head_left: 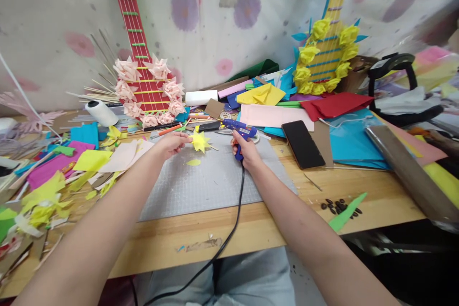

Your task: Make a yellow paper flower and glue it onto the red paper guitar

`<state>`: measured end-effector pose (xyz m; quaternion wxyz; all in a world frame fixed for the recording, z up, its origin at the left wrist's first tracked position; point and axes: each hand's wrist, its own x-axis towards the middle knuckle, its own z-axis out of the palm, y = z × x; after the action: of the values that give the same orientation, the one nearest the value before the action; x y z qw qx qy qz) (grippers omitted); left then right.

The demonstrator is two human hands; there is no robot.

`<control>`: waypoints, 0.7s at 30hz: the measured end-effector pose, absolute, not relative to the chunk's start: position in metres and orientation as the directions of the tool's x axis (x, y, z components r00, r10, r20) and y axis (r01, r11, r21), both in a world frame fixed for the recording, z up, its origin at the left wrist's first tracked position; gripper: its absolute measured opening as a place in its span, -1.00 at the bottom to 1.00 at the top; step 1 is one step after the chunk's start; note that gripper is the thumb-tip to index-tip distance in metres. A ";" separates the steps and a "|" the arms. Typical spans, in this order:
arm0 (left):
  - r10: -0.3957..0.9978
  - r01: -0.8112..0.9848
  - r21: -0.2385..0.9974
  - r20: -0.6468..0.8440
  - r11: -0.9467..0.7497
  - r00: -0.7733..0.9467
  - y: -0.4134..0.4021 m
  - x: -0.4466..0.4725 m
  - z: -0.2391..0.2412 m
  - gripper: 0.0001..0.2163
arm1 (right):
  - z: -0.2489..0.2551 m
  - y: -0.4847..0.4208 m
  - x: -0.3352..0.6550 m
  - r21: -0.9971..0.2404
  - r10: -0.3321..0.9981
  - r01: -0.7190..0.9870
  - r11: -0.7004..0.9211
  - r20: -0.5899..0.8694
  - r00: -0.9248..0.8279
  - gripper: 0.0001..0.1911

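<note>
My left hand [174, 144] pinches a yellow paper flower [200, 141] with pointed petals, held above the grey cutting mat [215, 185]. My right hand [246, 148] is wrapped round a blue glue gun [244, 129], whose nozzle points left, above and to the right of the flower. From the gun's handle a black cord [239, 205] runs down over the table edge toward my lap. A loose yellow petal [193, 162] lies on the mat just below the flower.
Behind stand a red paper guitar [138, 67] with pink flowers and a yellow one [324, 57] with yellow roses. Paper scraps [46, 191] crowd the left. At right lie a black phone [303, 144], dark seeds [337, 206], a green strip [347, 213] and blue sheets [353, 146].
</note>
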<state>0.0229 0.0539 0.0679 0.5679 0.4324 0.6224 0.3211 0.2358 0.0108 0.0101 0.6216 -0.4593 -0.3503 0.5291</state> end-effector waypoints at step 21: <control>0.882 0.300 0.829 -0.443 0.471 -0.159 0.055 0.028 0.060 -0.77 | 0.013 0.010 0.234 -0.942 0.978 -0.336 0.005 -0.065 0.197 -0.60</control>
<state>0.0285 0.0550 0.0596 0.4931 0.4212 0.7017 0.2950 0.2341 0.0099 0.0135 0.6188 -0.4641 -0.3459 0.5311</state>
